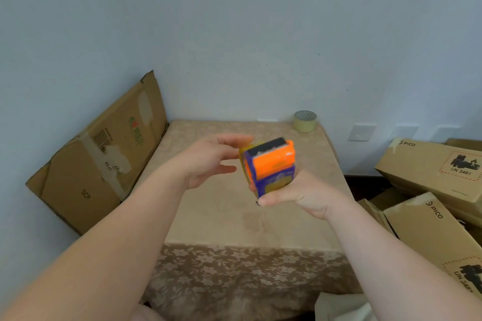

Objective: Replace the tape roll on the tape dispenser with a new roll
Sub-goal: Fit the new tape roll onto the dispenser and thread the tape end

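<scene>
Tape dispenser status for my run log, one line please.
right hand: holds tape dispenser | left hand: open at it | spare roll: on table

1. Both bare forearms reach forward from the lower corners of the view and converge toward the centre, held in the air.
2. The right hand (300, 194) is turned palm up and toward the left, wrist bent back, fingers cupped from below around the tape dispenser (270, 165) it grips; its thumb lies along the near lower edge.
3. The left hand (208, 161) is raised beside it, palm facing right, fingers extended and loosely spread.
4. The left fingertips (242, 139) reach the dispenser's far left side; motion blur hides whether they actually touch.
5. The left thumb points right, below the fingers.
</scene>
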Tool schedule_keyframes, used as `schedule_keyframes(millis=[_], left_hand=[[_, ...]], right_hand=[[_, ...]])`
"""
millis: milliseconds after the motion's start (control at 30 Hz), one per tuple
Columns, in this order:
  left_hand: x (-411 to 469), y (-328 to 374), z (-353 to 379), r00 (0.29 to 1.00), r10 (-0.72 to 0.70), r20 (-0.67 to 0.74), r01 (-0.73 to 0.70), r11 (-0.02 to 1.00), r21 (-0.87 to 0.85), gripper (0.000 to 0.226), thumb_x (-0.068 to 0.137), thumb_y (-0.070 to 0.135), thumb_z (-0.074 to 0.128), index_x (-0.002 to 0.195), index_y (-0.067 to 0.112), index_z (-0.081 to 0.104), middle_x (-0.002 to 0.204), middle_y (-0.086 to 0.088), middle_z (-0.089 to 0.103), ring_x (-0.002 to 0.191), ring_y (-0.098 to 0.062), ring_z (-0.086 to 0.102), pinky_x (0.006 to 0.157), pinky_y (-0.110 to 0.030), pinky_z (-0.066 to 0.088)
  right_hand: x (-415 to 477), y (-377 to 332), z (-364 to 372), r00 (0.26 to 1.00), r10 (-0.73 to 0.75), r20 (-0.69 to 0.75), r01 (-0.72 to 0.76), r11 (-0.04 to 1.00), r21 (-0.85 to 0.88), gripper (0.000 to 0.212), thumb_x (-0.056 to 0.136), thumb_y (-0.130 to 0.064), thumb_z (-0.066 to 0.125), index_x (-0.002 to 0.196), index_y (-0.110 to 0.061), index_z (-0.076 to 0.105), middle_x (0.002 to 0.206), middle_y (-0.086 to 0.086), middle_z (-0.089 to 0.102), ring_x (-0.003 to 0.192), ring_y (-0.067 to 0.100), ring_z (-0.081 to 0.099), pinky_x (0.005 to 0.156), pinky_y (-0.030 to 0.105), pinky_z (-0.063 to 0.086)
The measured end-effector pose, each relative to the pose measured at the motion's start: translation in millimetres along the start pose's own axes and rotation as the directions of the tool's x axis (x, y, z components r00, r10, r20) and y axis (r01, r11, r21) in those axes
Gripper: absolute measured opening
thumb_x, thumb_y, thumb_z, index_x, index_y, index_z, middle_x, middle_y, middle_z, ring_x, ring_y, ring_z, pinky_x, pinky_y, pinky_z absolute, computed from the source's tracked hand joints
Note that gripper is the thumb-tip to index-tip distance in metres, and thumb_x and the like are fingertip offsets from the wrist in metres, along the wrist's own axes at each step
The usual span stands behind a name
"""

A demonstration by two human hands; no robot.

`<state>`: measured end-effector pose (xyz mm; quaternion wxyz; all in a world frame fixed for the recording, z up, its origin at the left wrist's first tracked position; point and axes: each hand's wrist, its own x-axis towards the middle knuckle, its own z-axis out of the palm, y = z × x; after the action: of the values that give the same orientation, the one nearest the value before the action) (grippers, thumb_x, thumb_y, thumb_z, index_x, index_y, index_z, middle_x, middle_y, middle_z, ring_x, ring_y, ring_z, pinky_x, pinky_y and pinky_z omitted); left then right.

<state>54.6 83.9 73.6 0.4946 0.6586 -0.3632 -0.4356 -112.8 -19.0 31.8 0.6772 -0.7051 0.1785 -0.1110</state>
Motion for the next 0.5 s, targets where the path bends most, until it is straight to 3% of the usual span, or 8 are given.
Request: schedule_keyframes(millis=[100, 167, 233, 300, 367, 500], left_hand=[[0, 1, -2, 1.000, -0.002, -0.019, 0.002, 1.000, 0.017, 0.031, 0.094, 0.010, 0.046, 0.122, 0.016, 0.058, 0.122, -0.001, 0.061, 0.114, -0.016, 0.054, 0.092, -0.033, 0.047], [0, 1, -2, 1.000, 0.020, -0.023, -0.017, 0.995, 0.097, 0.033, 0.094, 0.013, 0.048, 0.126, 0.016, 0.057, 0.125, 0.002, 0.060, 0.119, -0.013, 0.051, 0.091, -0.031, 0.048], [-1, 3, 0, 0.998, 0.059, -0.038, -0.052, 0.983, 0.176, 0.034, 0.094, 0.011, 0.049, 0.126, 0.018, 0.056, 0.121, 0.008, 0.060, 0.119, -0.010, 0.051, 0.094, -0.033, 0.047], [-2, 4, 3, 0.992, 0.113, -0.060, -0.095, 0.965, 0.243, 0.035, 0.093, 0.010, 0.049, 0.126, 0.020, 0.055, 0.116, 0.010, 0.060, 0.117, -0.011, 0.052, 0.095, -0.034, 0.047], [-3, 6, 7, 0.981, 0.173, -0.091, -0.138, 0.941, 0.309, 0.038, 0.091, 0.008, 0.051, 0.126, 0.020, 0.055, 0.117, 0.008, 0.060, 0.116, -0.013, 0.053, 0.095, -0.034, 0.047], [-5, 10, 16, 0.948, 0.285, -0.138, -0.200, 0.876, 0.439, 0.034, 0.084, 0.009, 0.060, 0.115, 0.023, 0.063, 0.120, 0.005, 0.062, 0.114, -0.012, 0.051, 0.096, -0.033, 0.042]], right_hand=[[2, 1, 5, 0.994, -0.032, -0.105, -0.004, 0.945, -0.327, 0.050, 0.061, 0.007, 0.081, 0.099, -0.019, 0.062, 0.084, -0.005, 0.071, 0.078, 0.007, 0.067, 0.067, 0.020, 0.052], [8, 9, 6, 0.976, -0.162, -0.142, 0.036, 0.771, -0.636, 0.044, 0.064, -0.006, 0.081, 0.101, -0.012, 0.057, 0.096, 0.008, 0.065, 0.093, 0.021, 0.062, 0.072, 0.027, 0.047], [12, 18, 4, 0.946, -0.295, -0.136, 0.055, 0.559, -0.828, 0.041, 0.070, -0.015, 0.074, 0.107, -0.013, 0.055, 0.106, 0.012, 0.064, 0.111, 0.034, 0.054, 0.089, 0.033, 0.042], [11, 22, 1, 0.926, -0.353, -0.133, 0.034, 0.428, -0.903, 0.048, 0.075, -0.013, 0.068, 0.121, -0.015, 0.053, 0.106, 0.009, 0.066, 0.117, 0.033, 0.050, 0.109, 0.027, 0.024], [11, 23, 1, 0.902, -0.414, -0.124, 0.017, 0.321, -0.947, 0.046, 0.073, -0.006, 0.064, 0.118, -0.014, 0.054, 0.089, 0.008, 0.067, 0.105, 0.031, 0.058, 0.111, 0.018, 0.009], [11, 22, 0, 0.878, -0.465, -0.117, 0.006, 0.254, -0.967, 0.032, 0.066, 0.003, 0.066, 0.093, -0.010, 0.056, 0.073, 0.007, 0.063, 0.091, 0.032, 0.062, 0.112, 0.027, 0.014]])
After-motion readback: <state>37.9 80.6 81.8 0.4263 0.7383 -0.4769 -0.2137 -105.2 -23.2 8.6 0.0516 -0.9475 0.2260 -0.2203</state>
